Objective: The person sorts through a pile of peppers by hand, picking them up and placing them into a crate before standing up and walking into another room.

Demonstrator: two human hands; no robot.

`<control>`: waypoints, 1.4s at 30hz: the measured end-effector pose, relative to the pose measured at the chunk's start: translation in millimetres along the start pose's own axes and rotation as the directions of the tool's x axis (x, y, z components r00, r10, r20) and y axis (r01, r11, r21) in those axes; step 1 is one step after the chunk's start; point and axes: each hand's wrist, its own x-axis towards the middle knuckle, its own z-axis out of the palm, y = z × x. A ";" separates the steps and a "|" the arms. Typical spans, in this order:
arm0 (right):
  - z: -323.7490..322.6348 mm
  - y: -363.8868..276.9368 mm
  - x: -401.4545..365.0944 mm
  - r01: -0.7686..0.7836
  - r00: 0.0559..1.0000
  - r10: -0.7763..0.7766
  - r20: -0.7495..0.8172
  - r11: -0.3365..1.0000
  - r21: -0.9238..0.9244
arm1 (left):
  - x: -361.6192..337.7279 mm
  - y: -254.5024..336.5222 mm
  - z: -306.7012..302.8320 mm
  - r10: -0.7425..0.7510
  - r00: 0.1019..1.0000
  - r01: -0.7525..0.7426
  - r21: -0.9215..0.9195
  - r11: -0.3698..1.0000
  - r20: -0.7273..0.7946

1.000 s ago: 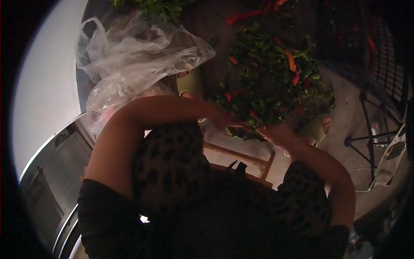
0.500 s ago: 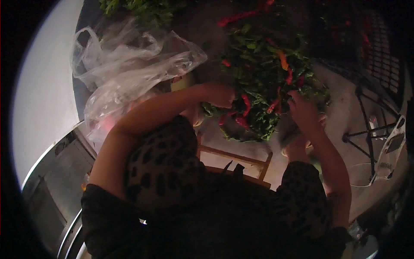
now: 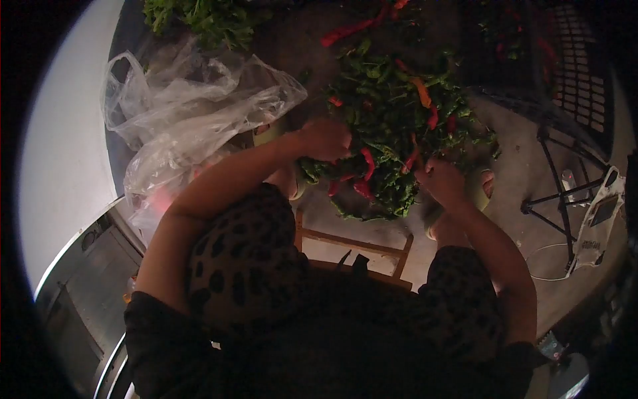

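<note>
A heap of green leafy stalks (image 3: 389, 133) with red chilli peppers among them lies on the floor between my feet. At its left edge my left hand (image 3: 325, 138) is closed, its fingers curled toward the leaves; what they hold is hidden. Just right of it hang red chilli peppers (image 3: 367, 166). My right hand (image 3: 442, 181) is pinched at the heap's right side, on a red chilli pepper (image 3: 411, 159) among the leaves. An orange-red pepper (image 3: 420, 92) lies higher in the heap.
A clear plastic bag (image 3: 193, 113) lies crumpled at the left, below a bunch of leafy greens (image 3: 199, 20). A dark plastic crate (image 3: 579, 73) stands at the upper right near a black metal frame (image 3: 565, 193). A wooden stool (image 3: 352, 243) is under me.
My right hand has moved left and down to the red chilli pepper at the heap's right side. The left hand stays closed at the left edge. The view has shifted slightly.
</note>
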 end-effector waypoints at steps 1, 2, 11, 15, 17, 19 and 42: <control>0.7 4.5 3.3 -0.057 0.998 0.054 0.031 0.994 0.088 | -0.1 -0.7 -0.1 0.009 1.000 -0.009 -0.008 1.000 0.000; 0.4 8.7 6.2 -0.073 0.997 0.072 0.011 0.995 0.075 | 0.4 -2.1 0.2 0.018 1.000 -0.018 -0.018 1.000 -0.001; -39.1 -5.5 8.3 0.122 0.925 -0.064 -0.374 0.984 0.133 | 2.4 5.2 -7.0 0.095 0.932 -0.147 -0.127 0.981 -0.349; -53.1 -12.7 10.5 0.149 0.949 -0.026 -0.315 0.915 0.376 | 2.5 15.9 -12.5 0.043 0.896 -0.168 -0.246 0.955 -0.442; -58.7 -19.7 9.9 0.181 0.946 -0.037 -0.322 0.884 0.431 | 1.2 22.4 -14.7 0.039 0.796 -0.249 -0.268 0.931 -0.604; -64.7 -30.6 6.3 0.193 0.944 -0.045 -0.326 0.878 0.438 | 5.5 27.7 -16.6 0.059 0.643 -0.356 -0.229 0.906 -0.764; -82.9 -83.7 -3.4 0.073 0.997 -0.071 -0.035 0.655 0.752 | 0.2 48.1 -39.3 0.276 0.958 -0.160 -0.950 0.267 -0.084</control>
